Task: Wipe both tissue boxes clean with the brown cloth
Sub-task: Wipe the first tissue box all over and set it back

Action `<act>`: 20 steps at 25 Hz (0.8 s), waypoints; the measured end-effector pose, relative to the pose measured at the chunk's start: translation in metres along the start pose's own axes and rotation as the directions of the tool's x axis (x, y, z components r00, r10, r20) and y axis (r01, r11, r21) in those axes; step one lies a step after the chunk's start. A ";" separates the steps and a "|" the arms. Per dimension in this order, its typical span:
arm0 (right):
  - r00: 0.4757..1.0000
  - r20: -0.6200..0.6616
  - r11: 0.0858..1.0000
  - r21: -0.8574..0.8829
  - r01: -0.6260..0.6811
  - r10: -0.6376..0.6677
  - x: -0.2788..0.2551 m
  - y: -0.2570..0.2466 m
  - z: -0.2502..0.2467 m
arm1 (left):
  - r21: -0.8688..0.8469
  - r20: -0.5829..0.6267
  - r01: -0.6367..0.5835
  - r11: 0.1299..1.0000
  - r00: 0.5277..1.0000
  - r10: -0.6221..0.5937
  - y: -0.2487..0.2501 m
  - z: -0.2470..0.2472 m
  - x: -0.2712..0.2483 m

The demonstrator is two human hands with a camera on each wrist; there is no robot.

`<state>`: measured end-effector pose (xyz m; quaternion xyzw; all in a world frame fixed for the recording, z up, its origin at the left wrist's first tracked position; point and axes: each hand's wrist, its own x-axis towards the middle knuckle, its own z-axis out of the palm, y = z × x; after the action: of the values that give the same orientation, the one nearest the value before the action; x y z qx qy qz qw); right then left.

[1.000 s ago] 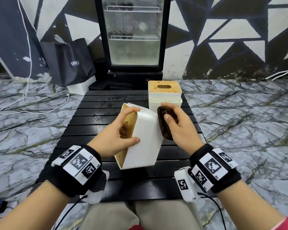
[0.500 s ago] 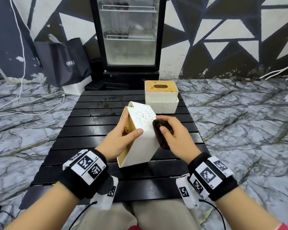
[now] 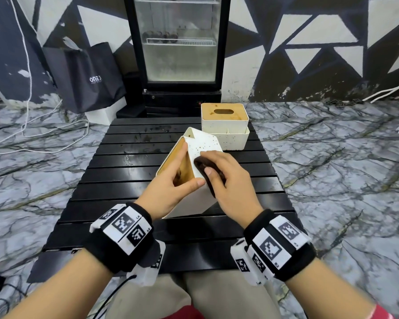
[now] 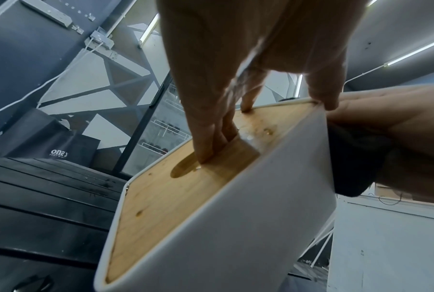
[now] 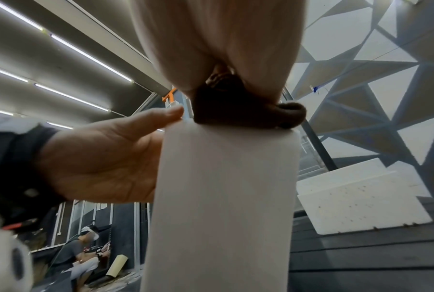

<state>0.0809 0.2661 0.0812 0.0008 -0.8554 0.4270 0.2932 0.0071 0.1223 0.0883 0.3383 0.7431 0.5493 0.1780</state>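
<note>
A white tissue box [image 3: 195, 199] with a wooden slotted lid [image 4: 176, 189] stands tipped on its side above the black slatted table [image 3: 129, 171]. My left hand [image 3: 171, 192] grips it, fingers hooked into the lid slot [image 4: 206, 146], thumb over the edge. My right hand [image 3: 228, 180] holds the wadded brown cloth [image 3: 205, 168] pressed on the box's speckled white side [image 5: 223, 197]. The cloth [image 5: 238, 106] also shows under the fingers in the right wrist view. A second white tissue box [image 3: 224, 120] with a wooden lid stands upright at the table's far end.
A glass-door fridge [image 3: 177, 42] stands behind the table, a black shopping bag [image 3: 88, 77] to its left. White cables [image 3: 32, 134] lie on the marble floor. In the right wrist view another person [image 5: 81, 251] sits in the background.
The held box has tilted and lowered toward the table. My right hand with the cloth has slid from the box's right edge onto its upper speckled face.
</note>
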 end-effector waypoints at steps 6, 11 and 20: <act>0.998 -0.046 0.999 0.022 -0.032 0.033 -0.004 0.016 -0.011 | -0.045 -0.028 0.023 0.999 0.999 -0.025 -0.002 0.000 -0.001; 0.998 -0.031 0.996 0.068 0.052 -0.050 -0.006 0.003 0.002 | -0.010 -0.021 0.017 1.000 1.000 -0.017 -0.004 -0.001 0.004; 0.998 0.013 0.997 0.051 0.056 -0.057 -0.003 0.006 0.001 | -0.078 0.000 0.007 0.997 1.000 -0.007 -0.001 -0.004 0.001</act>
<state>0.0809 0.2680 0.0751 0.0356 -0.8460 0.4400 0.2989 0.0041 0.1201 0.0890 0.3282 0.7223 0.5774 0.1928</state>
